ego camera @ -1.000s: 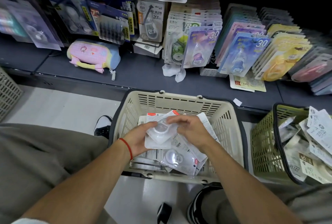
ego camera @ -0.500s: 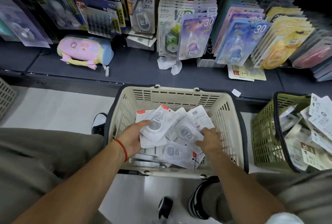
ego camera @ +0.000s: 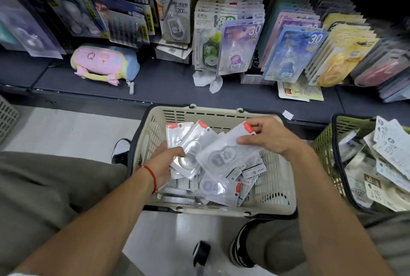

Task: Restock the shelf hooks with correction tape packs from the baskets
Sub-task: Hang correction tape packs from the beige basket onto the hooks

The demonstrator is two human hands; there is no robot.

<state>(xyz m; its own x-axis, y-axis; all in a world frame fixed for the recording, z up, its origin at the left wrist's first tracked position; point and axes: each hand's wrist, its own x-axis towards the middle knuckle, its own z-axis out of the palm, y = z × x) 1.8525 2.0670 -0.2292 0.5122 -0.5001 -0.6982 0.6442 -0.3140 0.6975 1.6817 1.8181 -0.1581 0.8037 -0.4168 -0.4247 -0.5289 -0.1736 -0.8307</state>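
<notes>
In the head view, over the beige basket [ego camera: 275, 187], the left hand [ego camera: 163, 165] holds a small fan of correction tape packs [ego camera: 188, 140] with its fingers curled round their lower edges. The right hand [ego camera: 269, 136] pinches the red-tabbed top of another pack [ego camera: 224, 153] just above the basket's loose pile. Judging from this, squaring the tabs together before lifting toward the shelf hooks [ego camera: 244, 28] beyond the basket would ease threading.

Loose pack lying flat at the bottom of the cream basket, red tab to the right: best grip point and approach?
Judging by its pose, pinch the flat card margin at the red-tab end of that correction tape pack, coming from above on the right. The blister dome in the middle is bulgy and slick, and the left hand with its held packs crowds the other side.
</notes>
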